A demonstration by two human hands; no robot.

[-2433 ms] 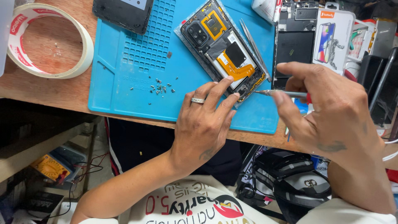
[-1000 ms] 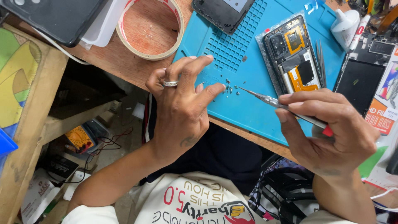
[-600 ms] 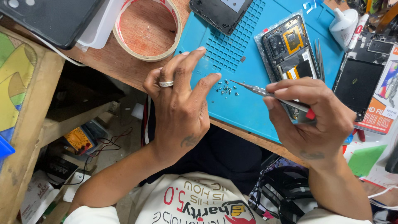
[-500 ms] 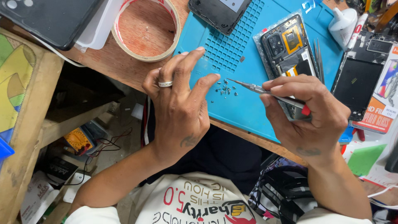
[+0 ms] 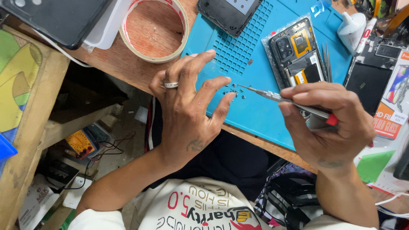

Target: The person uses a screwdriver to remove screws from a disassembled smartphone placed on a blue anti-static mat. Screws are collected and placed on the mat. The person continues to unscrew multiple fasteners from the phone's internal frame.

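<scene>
My right hand (image 5: 326, 123) grips a thin metal screwdriver (image 5: 272, 97) with a red end; its tip points left at a cluster of several tiny screws (image 5: 233, 91) on the blue work mat (image 5: 255, 115). My left hand (image 5: 189, 113), a ring on one finger, rests with fingers spread on the mat's near edge, fingertips right beside the screws, holding nothing. An opened phone (image 5: 297, 54) with its board and yellow parts exposed lies further back on the mat. Metal tweezers (image 5: 327, 61) lie beside it.
A roll of tape (image 5: 155, 29) sits on the wooden bench. A dark phone back cover (image 5: 229, 12) lies at the mat's far edge. A white bottle (image 5: 351, 29), a black phone part (image 5: 370, 83) and printed packaging (image 5: 394, 106) crowd the right. A wooden shelf (image 5: 30, 123) stands left.
My right hand has carried the screwdriver tip leftward over the mat to the screws. My left hand has stayed by the mat's edge, its fingers closer to the screws.
</scene>
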